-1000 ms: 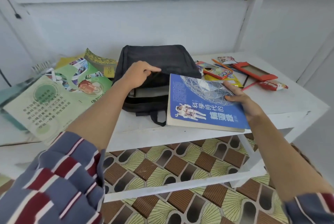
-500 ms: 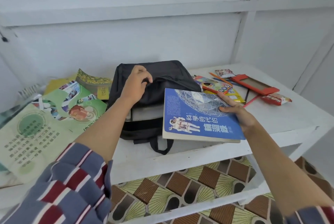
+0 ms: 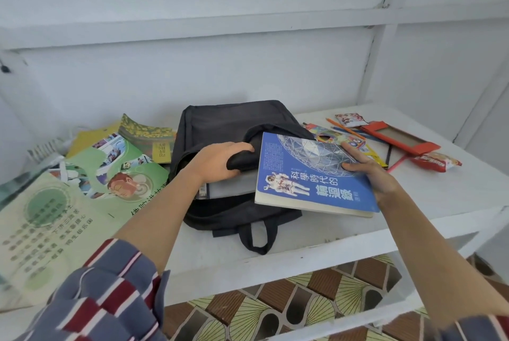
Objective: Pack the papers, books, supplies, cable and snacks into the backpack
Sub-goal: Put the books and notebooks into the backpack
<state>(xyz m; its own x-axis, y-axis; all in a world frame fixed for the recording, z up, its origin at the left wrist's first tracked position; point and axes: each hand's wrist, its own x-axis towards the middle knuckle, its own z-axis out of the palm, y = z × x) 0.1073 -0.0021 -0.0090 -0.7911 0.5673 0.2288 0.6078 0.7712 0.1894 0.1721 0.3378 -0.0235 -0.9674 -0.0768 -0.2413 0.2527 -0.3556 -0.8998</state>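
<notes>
The soft black fabric backpack [image 3: 231,120] lies flat on the white painted table [image 3: 440,197], its mouth toward the person, and the left hand [image 3: 217,160] curls round a fold of its upper flap. The right hand [image 3: 369,172] grips the right edge of a glossy, rectangular blue paperback [image 3: 303,175], thumb on the cover, with the book's left end over the opening.

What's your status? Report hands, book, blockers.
Left hand grips backpack flap, mouth held open. Right hand holds blue book, corner at the opening, not yet in. Grey stack already inside; no block seen.
</notes>
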